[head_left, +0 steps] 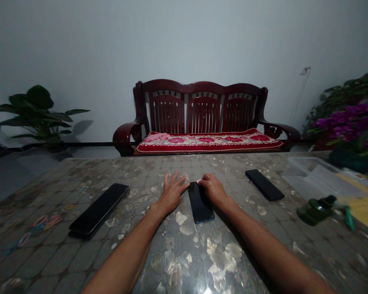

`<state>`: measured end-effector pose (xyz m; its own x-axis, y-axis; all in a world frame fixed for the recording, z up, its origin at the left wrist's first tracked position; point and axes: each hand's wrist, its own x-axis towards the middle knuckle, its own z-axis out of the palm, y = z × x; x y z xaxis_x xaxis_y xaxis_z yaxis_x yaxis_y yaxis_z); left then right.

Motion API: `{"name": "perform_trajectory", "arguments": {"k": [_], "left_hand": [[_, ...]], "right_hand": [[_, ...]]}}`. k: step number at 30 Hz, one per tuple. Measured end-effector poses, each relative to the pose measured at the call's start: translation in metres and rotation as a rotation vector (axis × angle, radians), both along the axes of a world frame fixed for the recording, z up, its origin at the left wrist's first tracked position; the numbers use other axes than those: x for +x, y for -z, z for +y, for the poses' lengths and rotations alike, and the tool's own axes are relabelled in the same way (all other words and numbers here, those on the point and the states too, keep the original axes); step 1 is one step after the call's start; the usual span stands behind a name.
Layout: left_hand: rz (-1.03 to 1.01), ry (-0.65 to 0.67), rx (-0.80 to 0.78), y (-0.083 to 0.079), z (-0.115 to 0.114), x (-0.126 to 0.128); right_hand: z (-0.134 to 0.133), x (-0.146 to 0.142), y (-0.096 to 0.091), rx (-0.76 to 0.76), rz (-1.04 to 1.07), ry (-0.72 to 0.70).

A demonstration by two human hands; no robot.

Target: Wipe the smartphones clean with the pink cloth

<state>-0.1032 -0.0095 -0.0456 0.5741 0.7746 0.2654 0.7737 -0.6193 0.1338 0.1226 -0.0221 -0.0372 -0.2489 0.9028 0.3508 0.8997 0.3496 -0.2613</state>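
Observation:
A dark smartphone [200, 206] lies screen up on the table between my hands. My left hand [171, 191] rests at its upper left edge, with fingers spread and the thumb reaching to the phone's corner. At the upper right edge, my right hand [214, 190] has its fingers bent together. A small pale bit shows at those fingertips; whether it is a held thing or a fingertip, I cannot tell. To the left lies another black phone [101, 208], apparently on top of a second dark, flat thing. One more dark phone [264, 185] lies to the right.
Coloured rubber bands [47, 222] lie at the left on the patterned table [178, 265]. At the right are a clear plastic box [300, 173], a dark green bottle [315, 211], a green object [348, 218] and yellow paper [364, 210]. A wooden bench [202, 87] stands beyond.

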Motion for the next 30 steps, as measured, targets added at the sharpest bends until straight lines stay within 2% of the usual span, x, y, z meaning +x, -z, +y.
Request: {"name": "perform_trajectory", "arguments": {"k": [5, 12, 20, 30], "left_hand": [[0.021, -0.023, -0.01, -0.003, 0.0, 0.001], [0.051, -0.01, 0.014, -0.003, 0.001, -0.001], [0.005, -0.007, -0.042, 0.0, 0.004, -0.002], [0.05, -0.007, -0.033, -0.004, 0.002, -0.001]], "right_hand": [[-0.007, -0.007, 0.003, 0.034, -0.021, -0.127], [0.003, -0.005, 0.002, -0.001, 0.037, -0.032], [-0.012, -0.006, 0.009, 0.011, 0.045, -0.121], [-0.001, -0.015, 0.005, -0.011, 0.071, -0.058]]}}
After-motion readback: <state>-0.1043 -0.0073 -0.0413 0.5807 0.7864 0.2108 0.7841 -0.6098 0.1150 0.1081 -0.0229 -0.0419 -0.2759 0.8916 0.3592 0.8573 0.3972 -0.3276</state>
